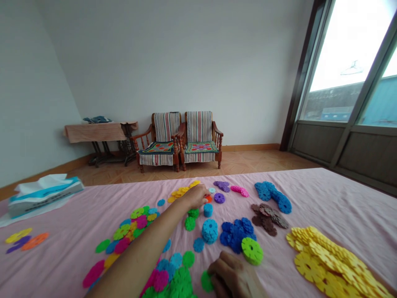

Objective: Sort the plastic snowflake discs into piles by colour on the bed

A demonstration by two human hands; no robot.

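Head view: left forearm (139,248) hides some discs (142,222); armchairs (200,128) beyond.

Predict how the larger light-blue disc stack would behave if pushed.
The larger light-blue disc stack would likely slide apart, since its side shows layers. Thin layers suggest little weight. Pushed rightward, it may snag on the dark-blue pile beside it.

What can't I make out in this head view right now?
All in the head view:
- Left hand: its own back hides whether the fingers grip the orange disc.
- Right hand: its curled fingers hide any grip on the green disc.
- Mixed discs: partly covered by the left forearm.
- Yellow pile: cut off by the bottom edge.
- Tissue box: lettering too blurred to read.
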